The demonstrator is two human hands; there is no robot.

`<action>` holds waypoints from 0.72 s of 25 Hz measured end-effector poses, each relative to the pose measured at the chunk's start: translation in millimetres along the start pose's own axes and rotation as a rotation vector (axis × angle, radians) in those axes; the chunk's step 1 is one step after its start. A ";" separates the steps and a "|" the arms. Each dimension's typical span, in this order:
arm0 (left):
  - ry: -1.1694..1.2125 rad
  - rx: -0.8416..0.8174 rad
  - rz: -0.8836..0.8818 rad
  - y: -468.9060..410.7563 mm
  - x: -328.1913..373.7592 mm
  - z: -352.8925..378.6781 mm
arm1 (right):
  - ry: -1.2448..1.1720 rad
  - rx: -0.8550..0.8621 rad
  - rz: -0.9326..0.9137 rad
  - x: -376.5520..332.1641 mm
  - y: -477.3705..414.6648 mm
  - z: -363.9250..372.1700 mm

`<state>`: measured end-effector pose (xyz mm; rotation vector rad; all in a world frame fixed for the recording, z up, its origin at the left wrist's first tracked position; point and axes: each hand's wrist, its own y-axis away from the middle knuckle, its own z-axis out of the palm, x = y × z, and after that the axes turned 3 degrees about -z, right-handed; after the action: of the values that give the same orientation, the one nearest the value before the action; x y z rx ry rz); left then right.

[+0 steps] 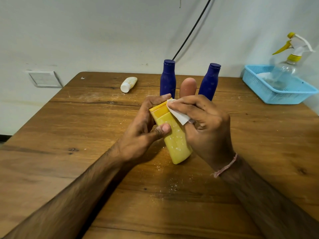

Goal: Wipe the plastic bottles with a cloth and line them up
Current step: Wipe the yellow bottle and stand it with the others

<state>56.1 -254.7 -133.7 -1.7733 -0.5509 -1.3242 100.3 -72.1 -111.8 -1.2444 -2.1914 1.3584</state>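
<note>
My left hand point(143, 128) grips a yellow plastic bottle point(174, 140) near its flip cap, holding it tilted above the wooden table point(69, 135). White specks dot the bottle's side. My right hand point(205, 128) pinches a small white cloth point(177, 114) and presses it against the bottle's cap end. Behind my hands stand two dark blue bottles point(167, 80) point(209, 81) with a brownish-orange bottle point(187, 87) between them, its lower part hidden. A small cream bottle with a white cap point(128, 84) lies on its side at the back left.
A light blue plastic basket point(283, 95) sits at the table's back right corner, with a clear spray bottle with a yellow trigger point(286, 66) in it. A black cable point(191, 30) hangs down the wall. White dust is scattered on the table.
</note>
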 end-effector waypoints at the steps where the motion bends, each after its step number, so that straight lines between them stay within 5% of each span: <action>1: 0.006 0.001 -0.004 -0.1 -1.1 -0.6 | -0.018 -0.022 -0.013 0.3 -0.6 -1.2; 6: 0.027 -0.013 -0.005 -0.4 -5.7 -5.3 | -0.141 -0.275 -0.073 6.7 13.3 -16.0; 11: -0.014 0.031 0.014 -1.8 -7.3 -7.5 | 0.022 -0.060 0.034 -6.9 15.1 -3.7; 18: 0.158 0.069 -0.095 -0.9 -13.6 -11.6 | -0.050 -0.339 0.053 -4.4 47.5 -22.3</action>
<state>44.2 -262.0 -144.9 -1.5875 -0.5913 -1.4782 141.4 -53.4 -138.9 -1.4026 -2.5172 1.0745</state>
